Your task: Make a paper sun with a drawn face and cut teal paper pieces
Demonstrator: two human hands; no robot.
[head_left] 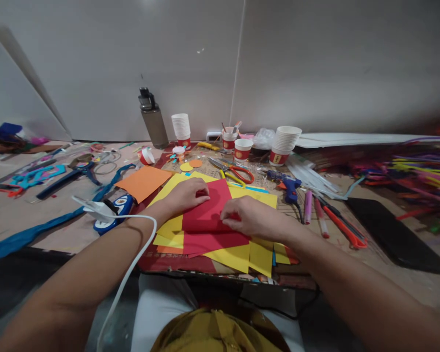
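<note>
A sheet of red paper (209, 212) lies on a stack of yellow paper (234, 256) before me, with a raised near edge that looks like a fold and a red strip below it. My left hand (190, 195) rests on its left side, fingers closed together at the paper. Over its right side is my right hand (247, 217), thumb and fingers pinched at the red paper; the fingertips are partly hidden. An orange sheet (144, 183) lies beyond my left forearm. Scissors (238, 173) with orange and yellow handles lie just past the stack.
Paper cups (285, 142) and a bottle (154, 122) stand by the wall. Rightward lie a blue glue gun (290, 188), markers (308, 206), a black phone-like slab (396, 234) and pipe cleaners (425, 181). A blue power strip (122, 205) with a white cable (132, 266) is at left.
</note>
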